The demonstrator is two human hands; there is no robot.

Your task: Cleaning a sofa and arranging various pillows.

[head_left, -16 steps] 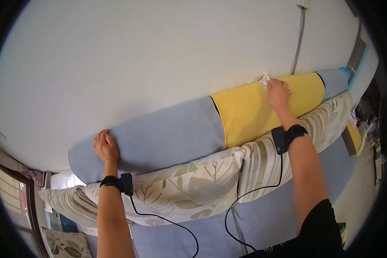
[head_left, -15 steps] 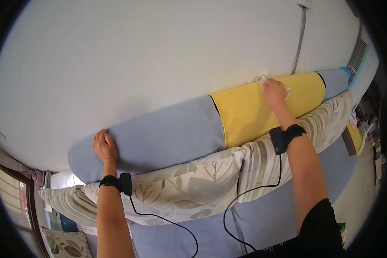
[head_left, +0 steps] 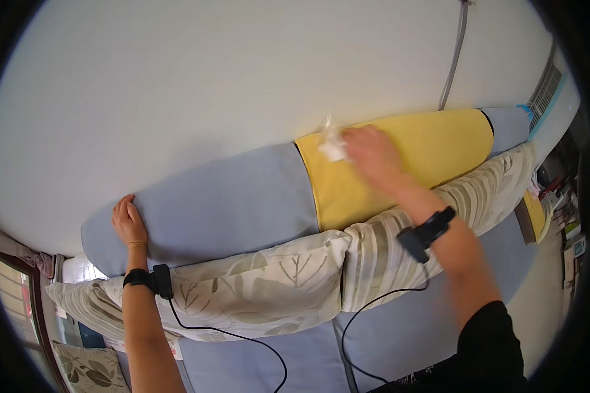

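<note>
My right hand (head_left: 373, 157), smeared by motion, grips a crumpled white tissue (head_left: 334, 145). The tissue lies over the left end of the yellow cover (head_left: 419, 147) on top of the sofa backrest. Part of it rises thinly past the backrest's upper edge, against the wall. On the grey-blue section of the backrest (head_left: 223, 196), my left hand (head_left: 130, 221) rests near the far-left end with its fingers stretched over the edge. Nothing shows in that hand.
A leaf-print cushion (head_left: 262, 288) and a striped cushion (head_left: 380, 249) lean against the backrest above the grey-blue seat (head_left: 255, 357). The white wall (head_left: 196, 78) rises right behind. Black cables (head_left: 239, 331) trail from both wrist straps. A window (head_left: 13, 308) stands at the left.
My right hand has swept left along the yellow cover with the tissue, from its middle to its left end. My left hand stays on the backrest as the view shifts slightly.
</note>
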